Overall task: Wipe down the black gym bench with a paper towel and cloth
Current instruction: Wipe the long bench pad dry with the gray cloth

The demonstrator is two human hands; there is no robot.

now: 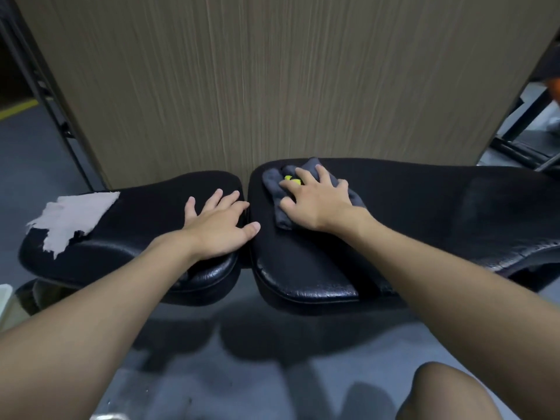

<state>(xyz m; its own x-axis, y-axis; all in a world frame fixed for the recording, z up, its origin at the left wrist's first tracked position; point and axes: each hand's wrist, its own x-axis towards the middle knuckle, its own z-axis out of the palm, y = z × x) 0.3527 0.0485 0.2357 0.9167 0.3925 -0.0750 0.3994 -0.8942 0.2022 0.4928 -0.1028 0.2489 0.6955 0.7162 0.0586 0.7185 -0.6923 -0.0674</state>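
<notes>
The black gym bench runs across the view in two pads: a seat pad (139,219) on the left and a longer back pad (424,213) on the right, split by a narrow gap. My right hand (315,201) presses flat on a dark grey cloth (274,183) with a yellow tag, at the back pad's left end. My left hand (218,222) rests flat with fingers spread on the seat pad's right end, holding nothing. A torn white paper towel (72,219) lies on the seat pad's far left end, away from both hands.
A tall wood-grain panel (272,80) stands directly behind the bench. Black metal frame bars (42,86) rise at the left, and more equipment legs (521,147) sit at the right. Grey floor (242,374) lies below, with my knee (445,392) at the lower right.
</notes>
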